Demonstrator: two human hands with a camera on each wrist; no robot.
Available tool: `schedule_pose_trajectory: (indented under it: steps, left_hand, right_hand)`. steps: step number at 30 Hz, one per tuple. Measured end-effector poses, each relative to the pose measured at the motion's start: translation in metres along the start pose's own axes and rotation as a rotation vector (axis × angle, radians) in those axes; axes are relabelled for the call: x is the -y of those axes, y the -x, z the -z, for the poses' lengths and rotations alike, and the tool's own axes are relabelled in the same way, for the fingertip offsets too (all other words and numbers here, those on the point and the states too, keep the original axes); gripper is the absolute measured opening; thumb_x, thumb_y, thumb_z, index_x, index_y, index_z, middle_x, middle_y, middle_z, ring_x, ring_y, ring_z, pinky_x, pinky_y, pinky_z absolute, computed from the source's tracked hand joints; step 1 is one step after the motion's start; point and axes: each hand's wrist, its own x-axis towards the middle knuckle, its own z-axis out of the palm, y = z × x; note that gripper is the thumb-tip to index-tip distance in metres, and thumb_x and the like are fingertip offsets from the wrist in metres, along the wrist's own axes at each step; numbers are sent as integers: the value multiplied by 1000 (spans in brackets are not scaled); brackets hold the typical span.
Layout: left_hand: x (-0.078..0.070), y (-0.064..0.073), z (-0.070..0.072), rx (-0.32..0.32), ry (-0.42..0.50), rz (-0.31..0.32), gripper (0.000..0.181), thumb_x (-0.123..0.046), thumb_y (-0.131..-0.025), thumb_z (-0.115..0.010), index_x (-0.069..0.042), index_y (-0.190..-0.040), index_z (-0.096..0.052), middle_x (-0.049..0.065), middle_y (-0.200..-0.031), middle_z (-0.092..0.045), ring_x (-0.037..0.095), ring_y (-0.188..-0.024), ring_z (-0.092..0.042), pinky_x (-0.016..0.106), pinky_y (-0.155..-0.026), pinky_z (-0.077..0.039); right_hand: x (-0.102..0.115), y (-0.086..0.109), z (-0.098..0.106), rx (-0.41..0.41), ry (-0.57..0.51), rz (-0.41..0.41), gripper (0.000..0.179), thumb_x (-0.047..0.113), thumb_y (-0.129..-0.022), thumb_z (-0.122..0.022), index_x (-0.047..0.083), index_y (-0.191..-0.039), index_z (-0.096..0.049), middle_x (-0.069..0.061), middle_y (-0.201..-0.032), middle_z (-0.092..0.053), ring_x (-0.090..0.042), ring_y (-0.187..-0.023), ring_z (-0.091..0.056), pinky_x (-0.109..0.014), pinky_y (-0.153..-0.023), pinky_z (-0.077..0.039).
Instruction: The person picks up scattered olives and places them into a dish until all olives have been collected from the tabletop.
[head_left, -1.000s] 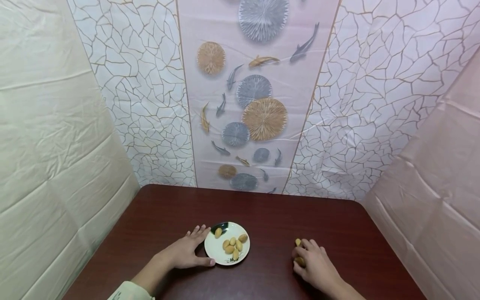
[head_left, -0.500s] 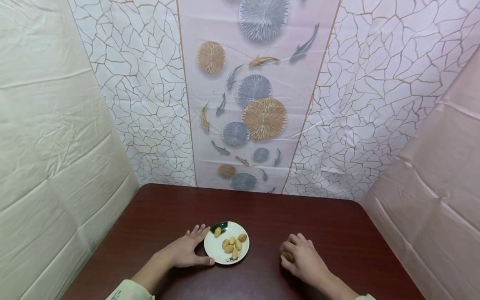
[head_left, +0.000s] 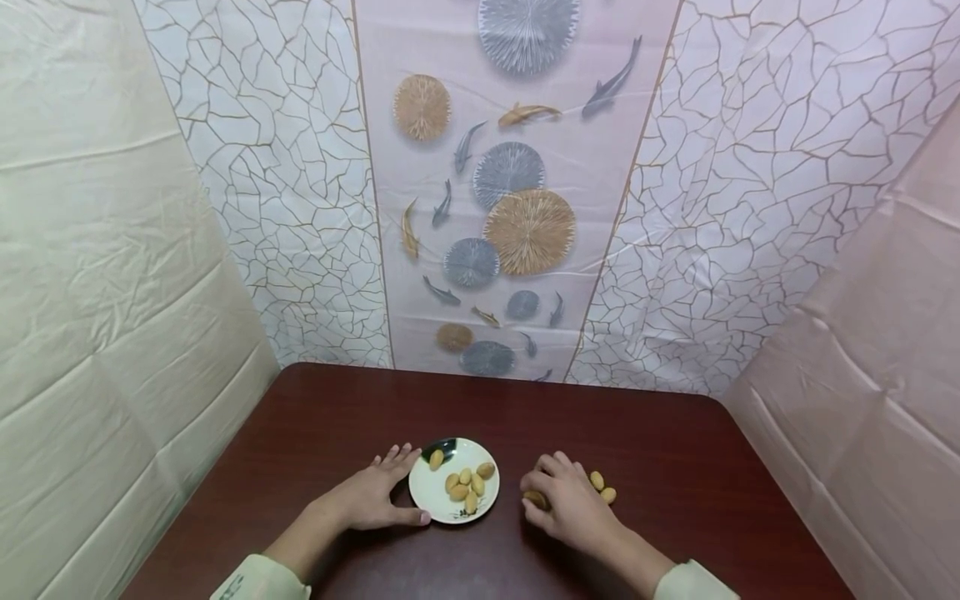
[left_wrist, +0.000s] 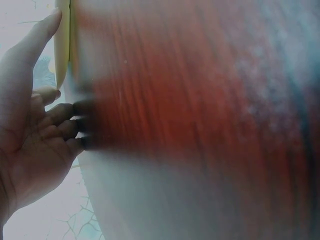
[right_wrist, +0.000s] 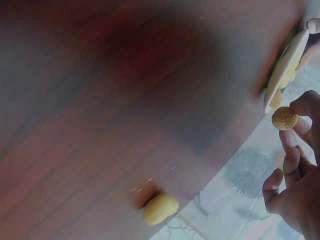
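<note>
In the head view my left hand [head_left: 371, 497] rests on the table at the left of a small white plate [head_left: 427, 500] with a dark green patch. Its thumb and index finger touch the rim, spread rather than curled round it. Several small yellow oval fruits [head_left: 458, 492] lie on the plate. My right hand [head_left: 573, 504], just right of the plate, pinches a yellow-brown, rough-skinned fruit [right_wrist: 284, 119] between thumb and fingertips. Two loose yellow fruits [head_left: 597, 481] lie on the table beyond that hand; one smooth yellow fruit [right_wrist: 161, 209] shows in the right wrist view.
The dark red wooden table [head_left: 360, 417] has rounded far corners. A patterned cloth backdrop [head_left: 480, 275] hangs behind it, with pale cloth walls [head_left: 112, 292] along both sides.
My right hand has moved left toward the plate with the pinched fruit, uncovering the two loose fruits behind it. The left hand has stayed at the plate's rim.
</note>
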Motion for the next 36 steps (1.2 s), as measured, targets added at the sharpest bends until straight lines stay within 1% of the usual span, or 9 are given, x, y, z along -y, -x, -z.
schedule_pose_trajectory:
  steps: [7,11,15,19,23,27,32,36]
  left_hand:
    - [-1,-1,1,0,-1,-7,117,-72,-91,-77,-6,-175,-30,25,-182,-24,46,-171,-20,66,-138,-24]
    - [0,-1,1,-3,1,-13,117,-72,-91,-78,-6,-175,-30,26,-182,-24,47,-171,-20,67,-137,-25]
    - [1,0,-1,-4,7,-20,117,-72,-91,-78,-5,-175,-30,26,-181,-25,47,-171,-20,68,-137,-24]
    - [0,1,-3,-2,12,-20,117,-71,-91,-78,-5,-175,-30,26,-181,-26,48,-171,-20,68,-137,-24]
    - [-1,2,-2,2,16,-13,117,-71,-92,-78,-5,-175,-29,26,-182,-25,48,-171,-19,68,-137,-24]
    - [0,1,0,-1,13,-18,117,-71,-92,-78,-6,-175,-29,26,-181,-25,49,-171,-20,68,-137,-25]
    - [0,1,0,-14,10,-33,117,-71,-92,-78,-4,-175,-30,27,-181,-26,50,-170,-21,69,-136,-25]
    - [0,2,0,-24,4,-40,117,-72,-92,-77,-5,-175,-30,27,-181,-26,50,-170,-21,69,-136,-25]
  right_hand:
    - [14,-19,-6,50,-30,24,13,16,-90,-89,20,-98,-81,10,-96,-63,-5,-89,-42,-22,-74,-30]
    - [21,-29,-10,102,-64,15,12,16,-94,-86,20,-104,-82,9,-98,-64,-5,-88,-38,-23,-74,-28]
    - [29,-39,-15,135,-95,7,11,18,-96,-85,18,-107,-83,6,-98,-64,-5,-87,-36,-24,-75,-29]
    - [37,-49,-19,171,-105,3,9,21,-97,-85,17,-106,-83,6,-99,-66,-6,-88,-39,-24,-76,-32]
    - [45,-60,-23,214,-88,3,12,26,-99,-85,19,-108,-83,5,-104,-68,-8,-91,-43,-24,-76,-33]
    - [51,-69,-26,211,-70,25,14,27,-98,-86,19,-108,-83,5,-105,-68,-9,-91,-44,-24,-75,-34]
    - [57,-76,-32,188,-45,82,13,26,-96,-87,19,-106,-82,6,-104,-69,-8,-90,-46,-21,-73,-32]
    - [63,-81,-36,214,-51,96,14,27,-97,-86,20,-109,-82,5,-109,-72,-8,-95,-49,-21,-75,-35]
